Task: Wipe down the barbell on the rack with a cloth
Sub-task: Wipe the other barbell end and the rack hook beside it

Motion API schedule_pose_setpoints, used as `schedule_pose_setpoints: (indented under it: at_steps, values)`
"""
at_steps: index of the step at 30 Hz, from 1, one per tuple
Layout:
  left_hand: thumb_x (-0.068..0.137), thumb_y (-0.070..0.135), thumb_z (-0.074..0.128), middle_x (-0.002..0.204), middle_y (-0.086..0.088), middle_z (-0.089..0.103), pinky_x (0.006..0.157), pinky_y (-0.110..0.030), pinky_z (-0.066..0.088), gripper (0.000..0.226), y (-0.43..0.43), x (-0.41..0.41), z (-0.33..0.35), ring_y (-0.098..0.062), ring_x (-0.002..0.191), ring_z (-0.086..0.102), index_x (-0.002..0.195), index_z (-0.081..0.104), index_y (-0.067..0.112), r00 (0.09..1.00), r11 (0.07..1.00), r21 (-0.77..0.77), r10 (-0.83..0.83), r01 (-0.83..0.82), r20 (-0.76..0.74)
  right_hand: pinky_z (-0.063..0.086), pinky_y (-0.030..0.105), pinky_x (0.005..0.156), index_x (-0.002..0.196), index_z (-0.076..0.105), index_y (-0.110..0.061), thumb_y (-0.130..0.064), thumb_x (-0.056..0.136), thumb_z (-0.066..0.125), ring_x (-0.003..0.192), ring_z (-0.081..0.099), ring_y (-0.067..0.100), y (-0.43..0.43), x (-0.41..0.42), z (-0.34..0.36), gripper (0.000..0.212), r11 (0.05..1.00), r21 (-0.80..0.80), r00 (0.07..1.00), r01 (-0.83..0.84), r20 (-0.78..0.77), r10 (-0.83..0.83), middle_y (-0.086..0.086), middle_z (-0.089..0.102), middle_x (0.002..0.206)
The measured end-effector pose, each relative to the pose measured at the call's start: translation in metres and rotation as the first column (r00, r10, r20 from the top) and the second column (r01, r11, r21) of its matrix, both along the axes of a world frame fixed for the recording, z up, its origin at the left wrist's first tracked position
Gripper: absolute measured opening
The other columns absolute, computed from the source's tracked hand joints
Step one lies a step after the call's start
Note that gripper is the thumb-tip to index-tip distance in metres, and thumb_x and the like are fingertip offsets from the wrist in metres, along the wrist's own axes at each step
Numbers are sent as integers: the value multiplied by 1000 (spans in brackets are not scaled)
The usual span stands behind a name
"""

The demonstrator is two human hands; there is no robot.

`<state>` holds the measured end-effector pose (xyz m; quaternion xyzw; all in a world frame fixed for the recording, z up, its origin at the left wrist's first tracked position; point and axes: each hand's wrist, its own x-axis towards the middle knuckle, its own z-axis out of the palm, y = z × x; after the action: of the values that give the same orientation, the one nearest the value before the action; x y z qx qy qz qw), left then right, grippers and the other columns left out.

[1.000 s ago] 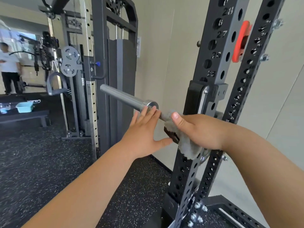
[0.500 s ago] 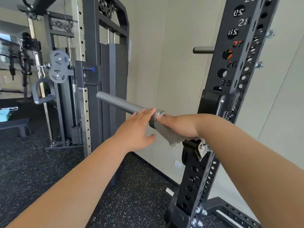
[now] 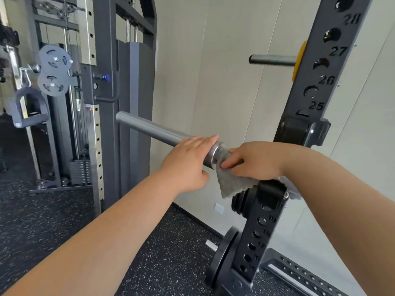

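1. Barbell (image 3: 149,129) on the rack (image 3: 310,86), cloth (image 3: 230,182) draped at its collar, pinched under the curled right hand (image 3: 254,160).
2. Left hand (image 3: 188,165) flat, fingers straight, touching the barbell just beside the cloth.
3. Bare barbell leftward to its free end.

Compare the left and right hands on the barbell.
The left hand lies bare on the barbell, fingers fairly straight; the right hand grips a grey cloth against it, fingers curled. The left sits toward the free end, the right nearer the rack. Both are on the bar.
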<state>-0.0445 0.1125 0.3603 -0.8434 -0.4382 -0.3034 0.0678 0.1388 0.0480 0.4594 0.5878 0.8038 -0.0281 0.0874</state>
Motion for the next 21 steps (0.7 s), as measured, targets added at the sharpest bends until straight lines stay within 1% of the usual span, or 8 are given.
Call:
schedule_pose_setpoints:
  at_steps: [2,5,8,11,14,18,19,21]
  values:
    - [84,20,65,164,8,30,123,-25,4,94,5,3,1,-14,152,19,163,14,26,1000,1000,6,-15,15,9,47,31,100,125,66,-50,-30,99,50,104,60,7,10,-3,0,37,1000,12,1000,3,-30,-3,-20,66,117]
    - [82,21,66,161,6,36,128,-35,6,94,13,7,1,-15,150,26,162,16,28,999,999,-1,-35,35,9,47,25,92,125,68,-48,-28,100,53,98,60,7,19,-3,-10,36,998,66,999,-7,-50,11,-21,62,107]
    - [80,23,68,156,6,42,129,-39,8,91,14,8,1,-16,148,31,159,24,28,999,999,0,-47,47,11,47,22,84,107,73,-49,-26,98,56,94,61,6,14,8,-10,30,998,66,995,17,-104,-10,-20,65,106]
    - [79,24,69,151,7,47,128,-38,8,88,15,7,3,-15,144,35,156,27,29,998,998,12,-58,58,-5,45,21,72,93,73,-41,-30,98,56,84,61,5,8,16,-5,21,999,31,999,13,-42,-12,-17,67,94]
    - [78,26,70,151,7,46,128,-38,7,89,16,8,2,-15,145,35,156,27,28,998,998,24,-64,64,-14,49,24,78,92,73,-37,-33,100,57,91,63,8,15,14,-10,18,998,59,999,4,-42,-2,-14,68,97]
    - [76,34,73,150,6,47,128,-40,10,92,23,9,-4,-16,145,35,156,28,27,998,996,65,-58,58,0,49,22,85,96,77,-36,-33,100,62,92,63,3,28,3,-20,16,989,146,966,-28,-252,64,-19,70,95]
    - [76,35,73,150,5,48,128,-40,11,91,25,9,-5,-16,144,36,155,28,27,998,996,73,-58,58,4,48,20,84,98,77,-37,-32,100,60,91,63,2,28,2,-22,17,988,149,962,-31,-265,70,-20,69,96]
    - [77,32,74,148,5,50,128,-39,12,88,27,10,-4,-16,143,39,153,31,27,998,994,92,-65,63,10,49,22,85,105,73,-43,-28,102,54,90,62,4,27,4,-20,24,994,108,977,-35,-207,57,-17,67,102]
